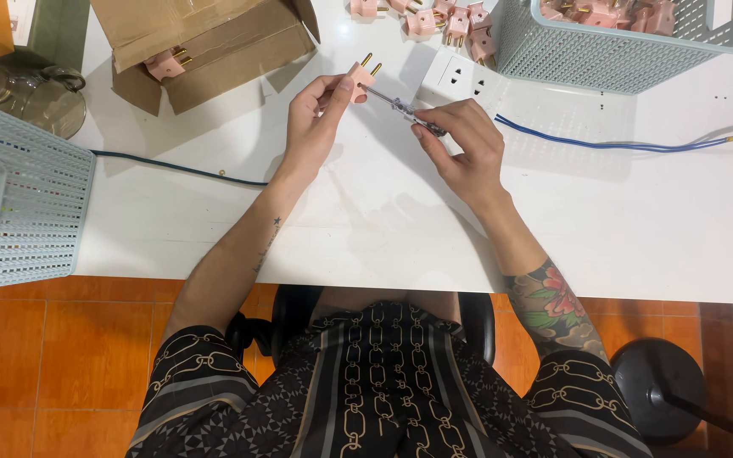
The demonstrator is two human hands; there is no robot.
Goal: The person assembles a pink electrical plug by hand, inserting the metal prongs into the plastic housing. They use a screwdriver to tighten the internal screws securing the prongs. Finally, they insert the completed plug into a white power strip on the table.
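Your white surface [383, 229] carries: open cardboard box [205, 42], two pale mesh baskets [621, 51] [19, 203], white socket block [464, 78], loose pink plugs [447, 21], blue cable [621, 144], dark cable [171, 165], glass jar [23, 93].

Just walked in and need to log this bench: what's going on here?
A seated person works at a white table. The left hand holds a pink two-pin plug by its body, pins pointing away. The right hand holds a small screwdriver with its tip at the plug. More pink plugs lie beside a mesh basket, with a white socket strip just beyond the hands and a cardboard box to the left.
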